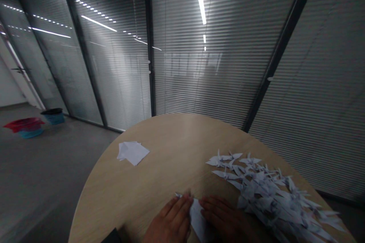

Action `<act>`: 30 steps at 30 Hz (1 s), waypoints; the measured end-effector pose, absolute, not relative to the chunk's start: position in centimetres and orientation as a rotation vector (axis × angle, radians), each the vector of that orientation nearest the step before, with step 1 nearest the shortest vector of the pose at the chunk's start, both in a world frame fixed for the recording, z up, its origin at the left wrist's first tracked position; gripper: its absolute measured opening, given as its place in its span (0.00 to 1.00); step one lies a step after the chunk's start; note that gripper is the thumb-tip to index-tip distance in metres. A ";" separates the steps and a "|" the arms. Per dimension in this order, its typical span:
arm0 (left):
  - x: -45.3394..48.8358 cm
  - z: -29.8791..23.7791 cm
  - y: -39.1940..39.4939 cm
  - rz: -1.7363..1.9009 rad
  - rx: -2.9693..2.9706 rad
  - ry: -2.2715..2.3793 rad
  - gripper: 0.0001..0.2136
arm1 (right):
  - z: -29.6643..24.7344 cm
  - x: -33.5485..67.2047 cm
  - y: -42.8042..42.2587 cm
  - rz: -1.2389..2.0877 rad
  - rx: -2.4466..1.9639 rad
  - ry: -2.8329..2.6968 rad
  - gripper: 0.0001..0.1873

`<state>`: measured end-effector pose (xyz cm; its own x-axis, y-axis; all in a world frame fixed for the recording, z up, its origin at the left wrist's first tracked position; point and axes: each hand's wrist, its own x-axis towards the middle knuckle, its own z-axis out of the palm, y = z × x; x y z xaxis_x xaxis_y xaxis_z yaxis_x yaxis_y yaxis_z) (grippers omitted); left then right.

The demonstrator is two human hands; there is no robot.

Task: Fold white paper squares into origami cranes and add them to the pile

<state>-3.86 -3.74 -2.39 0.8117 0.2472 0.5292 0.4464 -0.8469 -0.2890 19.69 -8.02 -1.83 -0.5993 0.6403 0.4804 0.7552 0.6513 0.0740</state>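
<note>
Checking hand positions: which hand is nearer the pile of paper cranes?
Right. The right hand lies just beside the pile of paper cranes; the left hand sits farther off, across the folded white paper.

The picture's bottom edge cuts off the left hand [170, 221] and right hand [226, 218]; the white folded paper [197, 217] between them is partly hidden, and the heap of white paper cranes [273, 197] beside the right hand runs out of frame.

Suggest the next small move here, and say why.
Probably run the right hand along the narrow white folded paper to sharpen its crease: the left hand presses it flat on the pale wooden round table, beside a heap of white origami cranes.
</note>
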 end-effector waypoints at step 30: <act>-4.0 -3.4 -3.8 -0.650 -2.644 -0.526 0.13 | -1.6 19.8 -8.1 -0.183 -1.148 -2.468 0.27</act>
<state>-4.05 -3.80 -3.42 0.8245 0.2648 0.5001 0.4338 -0.8633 -0.2580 19.78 -8.11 -1.59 -0.5762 0.7025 0.4178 0.7565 0.6518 -0.0526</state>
